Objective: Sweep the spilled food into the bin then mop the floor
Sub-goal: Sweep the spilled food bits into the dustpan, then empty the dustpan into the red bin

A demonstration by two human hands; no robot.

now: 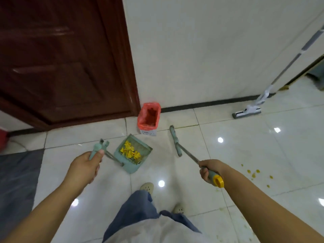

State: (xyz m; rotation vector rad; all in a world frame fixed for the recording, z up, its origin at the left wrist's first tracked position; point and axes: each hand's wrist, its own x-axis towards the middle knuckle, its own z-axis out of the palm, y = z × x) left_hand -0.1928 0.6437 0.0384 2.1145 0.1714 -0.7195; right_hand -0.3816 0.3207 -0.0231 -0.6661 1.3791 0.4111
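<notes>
Fingers (98,155) clasp the dustpan handle (95,149); food (130,150) lies in the dustpan (140,155) beyond.

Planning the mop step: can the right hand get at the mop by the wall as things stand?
Probably not yet. The right hand is closed on the broom handle, and the mop leans on the far wall, well beyond arm's reach. The floor between looks clear; freeing the hand and stepping over should do.

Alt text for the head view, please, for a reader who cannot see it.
A person's left hand holds a green dustpan full of yellow food scraps, the right hand a broom, near a red-lined bin. Crumbs remain on the floor; a mop leans against the wall.
</notes>
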